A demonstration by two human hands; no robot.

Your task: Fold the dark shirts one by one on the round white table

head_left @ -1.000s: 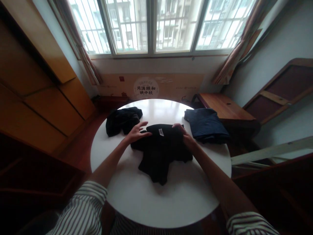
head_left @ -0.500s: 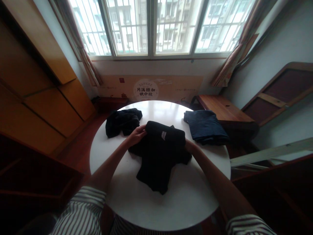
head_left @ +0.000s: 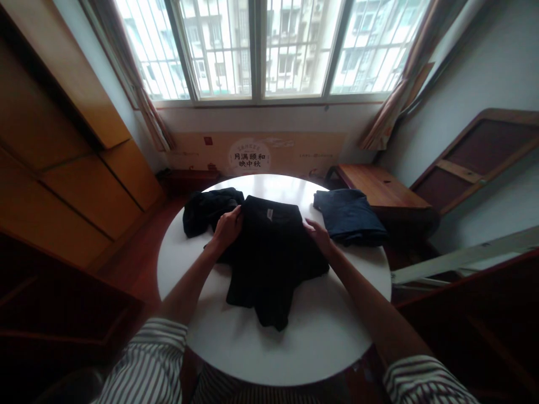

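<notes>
A black garment (head_left: 269,252) with a small pale label near its far edge lies partly spread over the middle of the white round table (head_left: 320,336). Its lower part hangs in uneven folds toward me, and its exact kind is hard to tell. My left hand (head_left: 229,225) grips the garment's upper left edge, fingers closed. At the upper right edge my right hand (head_left: 319,235) holds the cloth between thumb and fingers, some of which are hidden. Close to my left hand sits a crumpled dark garment (head_left: 197,213). Right of my right hand rests a folded navy garment (head_left: 351,216).
Behind the table stands a low wooden table (head_left: 383,188) at the right. A pale wooden rail (head_left: 458,261) runs close to the table's right side. Wooden cabinets (head_left: 92,196) line the left, and a barred window (head_left: 290,50) is ahead.
The garment's far edge, rolled over before, now lies flatter, with the label a little farther left and up. My right hand has moved up and left; its fingers show more.
</notes>
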